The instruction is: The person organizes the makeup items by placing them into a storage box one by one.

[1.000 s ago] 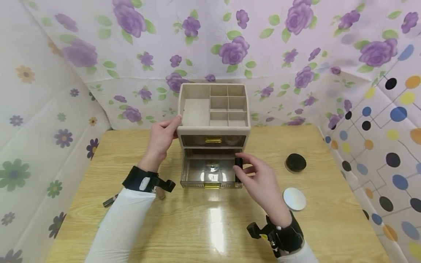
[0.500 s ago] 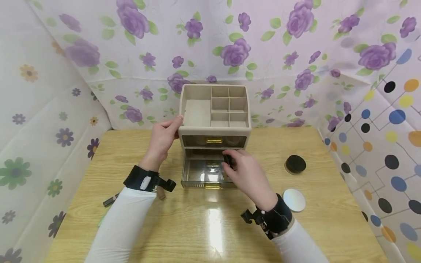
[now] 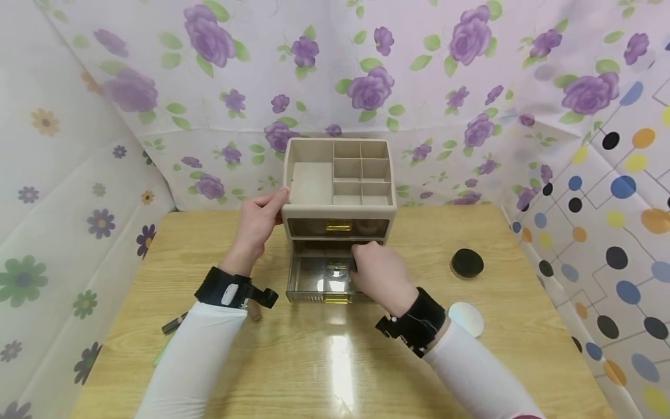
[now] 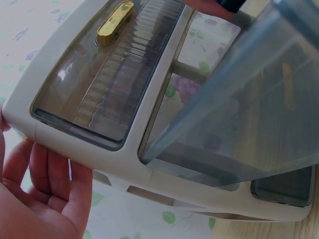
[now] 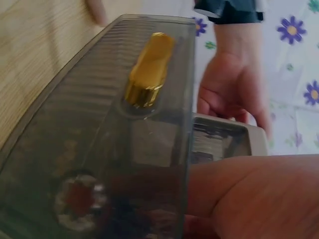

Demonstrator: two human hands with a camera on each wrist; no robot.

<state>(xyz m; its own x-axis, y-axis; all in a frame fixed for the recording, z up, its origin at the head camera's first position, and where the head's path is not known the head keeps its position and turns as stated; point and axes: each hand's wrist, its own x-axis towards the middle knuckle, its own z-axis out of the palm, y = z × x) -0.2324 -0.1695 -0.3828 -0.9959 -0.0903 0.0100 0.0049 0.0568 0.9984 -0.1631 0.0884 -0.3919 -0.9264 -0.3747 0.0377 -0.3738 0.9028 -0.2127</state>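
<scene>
Table, one organizer, two hands, seemingly one dark item gripped.

From my end I see a small makeshift booth, in what building I can't tell: white cloth with purple roses hangs behind a yellowish wood-grain tabletop, white cloth with multicoloured daisies lines the left, and white cloth with coloured dots the right.
</scene>
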